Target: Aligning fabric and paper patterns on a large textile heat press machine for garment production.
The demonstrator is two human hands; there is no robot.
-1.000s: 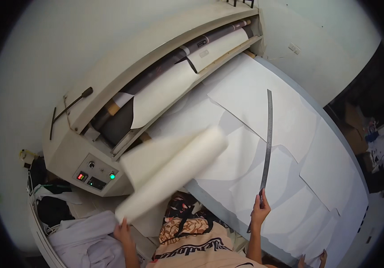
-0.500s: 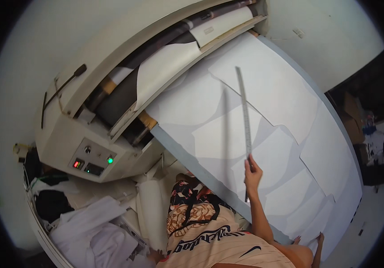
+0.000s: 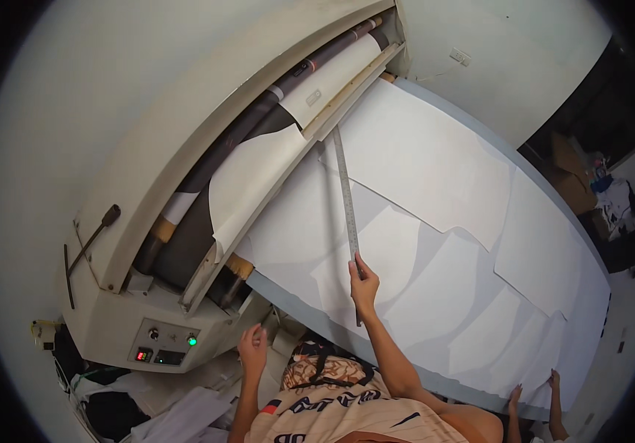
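Observation:
My right hand [image 3: 364, 285] grips a long metal ruler [image 3: 346, 196] near its lower end. The ruler lies on the white paper sheets [image 3: 421, 244] covering the long table and points up toward the big plotter machine [image 3: 206, 184]. My left hand [image 3: 252, 348] hangs below the table edge beside the machine's control panel [image 3: 164, 345], fingers loosely curled and holding nothing. White paper hangs from the machine's rollers [image 3: 251, 177].
Several overlapping white sheets cover the table [image 3: 376, 353] to its far right end. Another person's hands [image 3: 535, 387] rest on the table edge at lower right. Piled cloth and paper [image 3: 155, 410] lie under the machine. Boxes and clutter [image 3: 591, 184] stand at far right.
The paper roll my left hand held a second ago is gone from view, and that hand is now free. My right hand brought the ruler down from the air onto the sheets.

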